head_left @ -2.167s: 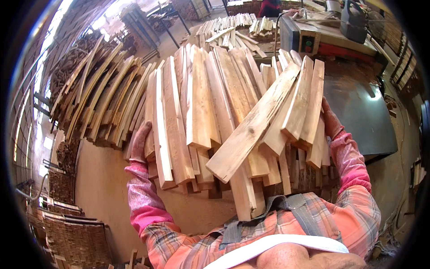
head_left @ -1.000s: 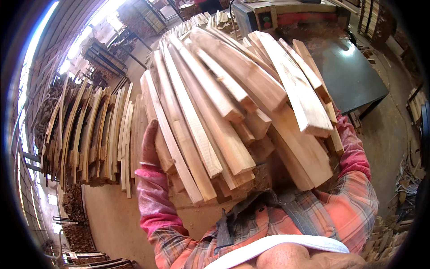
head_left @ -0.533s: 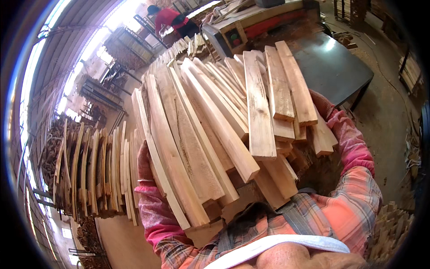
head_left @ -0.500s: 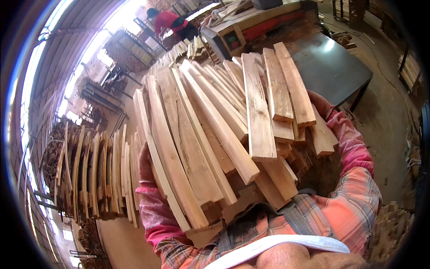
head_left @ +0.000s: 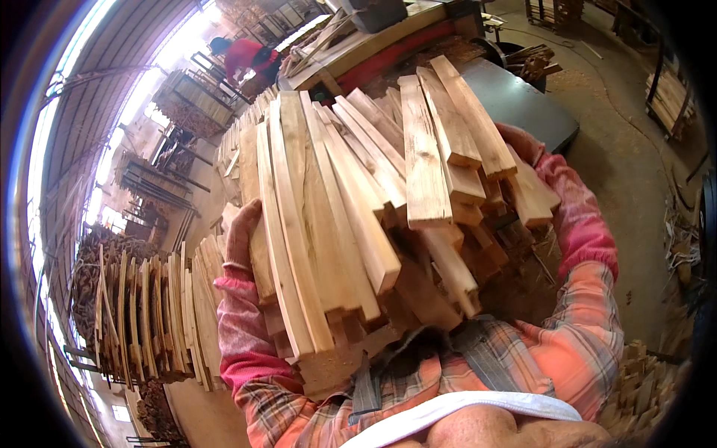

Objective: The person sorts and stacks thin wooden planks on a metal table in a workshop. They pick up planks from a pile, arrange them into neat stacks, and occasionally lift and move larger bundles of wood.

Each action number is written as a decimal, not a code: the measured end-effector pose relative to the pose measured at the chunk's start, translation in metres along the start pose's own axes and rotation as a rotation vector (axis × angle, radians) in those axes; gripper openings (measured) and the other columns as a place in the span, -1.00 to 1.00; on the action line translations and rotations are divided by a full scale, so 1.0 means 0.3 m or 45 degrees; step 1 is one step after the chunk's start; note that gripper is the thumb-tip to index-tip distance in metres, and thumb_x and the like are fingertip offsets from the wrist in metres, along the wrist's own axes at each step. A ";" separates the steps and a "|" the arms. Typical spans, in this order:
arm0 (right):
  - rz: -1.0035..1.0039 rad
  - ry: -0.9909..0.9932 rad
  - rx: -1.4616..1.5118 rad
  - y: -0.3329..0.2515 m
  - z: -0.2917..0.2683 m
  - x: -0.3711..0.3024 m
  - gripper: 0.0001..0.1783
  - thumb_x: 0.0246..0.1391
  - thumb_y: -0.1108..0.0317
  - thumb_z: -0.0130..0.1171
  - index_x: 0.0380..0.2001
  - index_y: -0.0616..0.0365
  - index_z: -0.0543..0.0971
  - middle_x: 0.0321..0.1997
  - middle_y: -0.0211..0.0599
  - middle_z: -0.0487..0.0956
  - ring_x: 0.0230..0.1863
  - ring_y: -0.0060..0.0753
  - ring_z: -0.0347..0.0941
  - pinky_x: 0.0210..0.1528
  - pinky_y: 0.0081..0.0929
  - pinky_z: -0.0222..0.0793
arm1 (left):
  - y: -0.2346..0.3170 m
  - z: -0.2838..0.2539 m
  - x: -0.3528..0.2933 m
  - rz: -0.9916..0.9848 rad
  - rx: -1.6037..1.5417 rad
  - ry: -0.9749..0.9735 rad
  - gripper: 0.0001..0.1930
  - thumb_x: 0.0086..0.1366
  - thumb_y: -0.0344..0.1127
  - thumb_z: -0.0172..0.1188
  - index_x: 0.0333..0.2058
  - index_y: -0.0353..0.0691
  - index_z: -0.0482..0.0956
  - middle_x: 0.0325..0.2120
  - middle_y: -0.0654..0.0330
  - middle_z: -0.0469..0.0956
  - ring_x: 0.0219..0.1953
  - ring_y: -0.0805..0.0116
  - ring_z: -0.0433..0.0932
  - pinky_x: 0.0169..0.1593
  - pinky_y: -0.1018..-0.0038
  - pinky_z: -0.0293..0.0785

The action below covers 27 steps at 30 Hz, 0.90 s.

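A large bundle of bare wooden boards lies in front of my chest, its pieces pointing away from me and fanned unevenly. My left hand, at the end of a pink-and-red sleeve, presses against the left side of the bundle. On the far right side my right hand wraps round the outer boards, its fingertips hidden behind them. Between the hands, several shorter boards rest tilted on top at the right. The underside of the bundle is mostly out of sight.
A row of upright boards stands on a rack at the left. Ahead is a machine with a red panel and a dark metal table. A person in red bends over further back. Stacked wood sits at lower right.
The machine, metal table and far person have shifted leftward in view. The bundle's near ends sit slightly further left and higher, and more of my left hand shows. Both hands keep their hold.
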State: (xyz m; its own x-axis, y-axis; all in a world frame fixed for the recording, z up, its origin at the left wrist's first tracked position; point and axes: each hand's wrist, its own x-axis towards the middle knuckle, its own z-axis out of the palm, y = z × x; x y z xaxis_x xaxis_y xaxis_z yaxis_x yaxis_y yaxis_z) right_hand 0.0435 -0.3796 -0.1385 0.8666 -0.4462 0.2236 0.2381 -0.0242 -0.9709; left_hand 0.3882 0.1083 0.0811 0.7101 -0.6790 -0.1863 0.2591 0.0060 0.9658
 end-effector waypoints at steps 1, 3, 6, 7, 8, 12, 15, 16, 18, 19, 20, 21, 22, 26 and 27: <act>0.287 0.014 0.242 -0.016 -0.043 0.038 -0.49 0.41 0.13 0.13 0.25 0.26 0.53 0.15 -0.22 0.64 0.04 -0.44 0.60 0.16 -0.41 0.52 | -0.008 0.024 0.019 0.016 -0.001 0.006 -0.64 0.34 -0.13 0.30 -0.06 -0.30 0.67 -0.19 0.11 0.72 -0.25 0.29 0.69 -0.12 0.39 0.70; 0.586 0.086 0.323 -0.073 -0.085 0.062 -0.51 0.40 0.14 0.14 0.19 0.28 0.58 0.09 -0.22 0.67 0.01 -0.38 0.62 0.12 -0.38 0.53 | -0.049 0.060 0.086 0.262 0.163 0.127 -0.62 0.37 -0.13 0.26 -0.03 -0.34 0.66 -0.16 0.11 0.72 -0.21 0.30 0.70 -0.08 0.41 0.69; 0.670 0.149 -0.123 -0.142 -0.101 0.099 -0.51 0.37 0.12 0.14 0.13 0.32 0.61 0.04 -0.18 0.69 -0.01 -0.30 0.64 0.06 -0.33 0.56 | -0.075 0.124 0.147 0.336 0.304 -0.035 -0.60 0.39 -0.14 0.24 0.01 -0.38 0.65 -0.15 0.12 0.72 -0.17 0.32 0.70 -0.06 0.44 0.69; 0.737 0.127 -0.273 -0.166 -0.125 0.131 -0.49 0.35 0.11 0.15 0.12 0.34 0.61 0.04 -0.14 0.69 -0.02 -0.28 0.64 0.04 -0.33 0.57 | -0.069 0.156 0.180 0.241 0.138 -0.041 -0.58 0.41 -0.16 0.23 0.05 -0.42 0.63 -0.15 0.12 0.72 -0.18 0.33 0.71 -0.07 0.45 0.69; 0.819 0.169 -0.433 -0.189 -0.211 0.119 -0.47 0.32 0.10 0.16 0.11 0.36 0.62 0.04 -0.10 0.69 -0.02 -0.27 0.64 0.03 -0.32 0.57 | -0.072 0.294 0.200 0.207 0.133 -0.039 -0.58 0.40 -0.16 0.25 0.03 -0.42 0.65 -0.14 0.12 0.72 -0.22 0.34 0.72 -0.09 0.45 0.69; 0.748 -0.091 -1.384 -0.299 -0.167 0.231 -0.44 0.04 0.18 0.20 -0.01 0.44 0.63 -0.16 0.03 0.72 -0.17 -0.14 0.68 -0.15 -0.20 0.63 | -0.074 0.279 0.226 0.220 0.194 -0.099 -0.63 0.37 -0.17 0.28 -0.01 -0.34 0.70 -0.22 0.15 0.71 -0.25 0.37 0.70 -0.12 0.46 0.65; 0.623 -0.004 -1.560 -0.349 -0.183 0.245 -0.44 -0.05 0.13 0.22 -0.16 0.49 0.66 -0.19 0.31 0.69 -0.05 0.19 0.66 -0.01 -0.14 0.55 | -0.084 0.382 0.223 0.897 0.975 -0.217 -0.56 0.42 -0.06 0.24 0.01 -0.36 0.68 -0.27 0.18 0.69 -0.28 0.39 0.67 -0.13 0.44 0.62; 0.364 0.075 -1.729 -0.267 -0.283 0.263 -0.47 -0.03 0.09 0.29 -0.11 0.33 0.68 -0.16 0.18 0.71 -0.13 0.09 0.67 -0.12 -0.10 0.57 | -0.055 0.450 0.234 0.601 0.914 -0.212 -0.54 0.43 -0.02 0.23 0.04 -0.33 0.67 -0.24 0.19 0.68 -0.25 0.41 0.65 -0.12 0.43 0.61; 0.186 -0.004 -1.602 -0.183 -0.288 0.322 -0.50 0.06 0.03 0.31 -0.15 0.28 0.69 -0.13 0.16 0.71 -0.08 0.14 0.65 -0.07 -0.09 0.54 | -0.038 0.474 0.237 0.125 0.856 -0.116 -0.52 0.45 0.03 0.21 0.12 -0.22 0.64 -0.08 0.22 0.66 -0.13 0.46 0.62 -0.09 0.39 0.59; 0.182 -0.026 -1.586 -0.153 -0.328 0.350 -0.55 0.09 0.08 0.25 -0.14 0.25 0.69 -0.22 0.05 0.63 -0.19 0.04 0.56 -0.18 -0.13 0.46 | -0.032 0.491 0.261 0.051 0.821 -0.093 -0.50 0.44 0.13 0.21 0.05 -0.19 0.68 -0.27 0.29 0.60 -0.29 0.48 0.57 -0.26 0.40 0.54; 0.248 -0.014 -1.546 -0.130 -0.411 0.340 -0.59 0.12 0.12 0.19 -0.12 0.21 0.68 -0.31 -0.06 0.56 -0.30 -0.05 0.48 -0.29 -0.17 0.39 | -0.025 0.516 0.286 -0.021 0.788 -0.073 -0.47 0.43 0.23 0.20 -0.03 -0.16 0.71 -0.45 0.36 0.54 -0.45 0.49 0.53 -0.43 0.41 0.49; 0.342 0.023 -1.488 -0.130 -0.497 0.335 -0.63 0.15 0.17 0.13 -0.11 0.18 0.68 -0.40 -0.17 0.48 -0.42 -0.15 0.40 -0.40 -0.21 0.31 | -0.007 0.568 0.277 0.000 0.890 -0.002 -0.53 0.43 0.20 0.21 -0.06 -0.09 0.72 -0.51 0.32 0.57 -0.45 0.40 0.55 -0.41 0.36 0.51; 0.428 0.066 -1.394 -0.159 -0.539 0.369 -0.65 0.18 0.22 0.07 -0.10 0.14 0.67 -0.49 -0.27 0.40 -0.53 -0.24 0.31 -0.50 -0.25 0.24 | -0.028 0.521 0.293 0.375 1.291 -0.098 -0.48 0.44 0.26 0.09 -0.03 -0.05 0.72 -0.45 0.18 0.63 -0.37 0.22 0.61 -0.26 0.26 0.55; 0.562 0.123 -0.796 -0.345 -0.574 0.409 -0.62 0.25 0.33 -0.02 0.09 0.03 0.58 -0.65 -0.65 0.21 -0.74 -0.65 0.10 -0.75 -0.55 -0.01 | -0.012 0.606 0.308 0.361 1.488 0.214 -0.22 0.32 0.40 0.01 -0.03 -0.30 0.72 -0.05 -0.24 0.66 0.10 -0.15 0.63 0.18 0.11 0.51; 0.492 0.267 -0.780 -0.373 -0.458 0.422 -0.62 0.31 0.31 0.00 0.15 0.02 0.55 -0.65 -0.72 0.19 -0.74 -0.71 0.06 -0.76 -0.62 -0.06 | -0.013 0.574 0.290 0.289 1.426 0.220 -0.20 0.30 0.39 0.04 -0.06 -0.38 0.71 -0.07 -0.25 0.67 0.09 -0.14 0.63 0.21 0.14 0.50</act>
State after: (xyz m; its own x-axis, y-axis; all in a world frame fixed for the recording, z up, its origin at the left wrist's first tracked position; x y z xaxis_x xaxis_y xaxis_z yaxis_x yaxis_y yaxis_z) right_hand 0.0665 -0.5563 -0.0131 0.7228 -0.6832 -0.1040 -0.4055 -0.2975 -0.8643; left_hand 0.3362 -0.0771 0.0921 0.7684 -0.6358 0.0736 -0.5504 -0.5978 0.5828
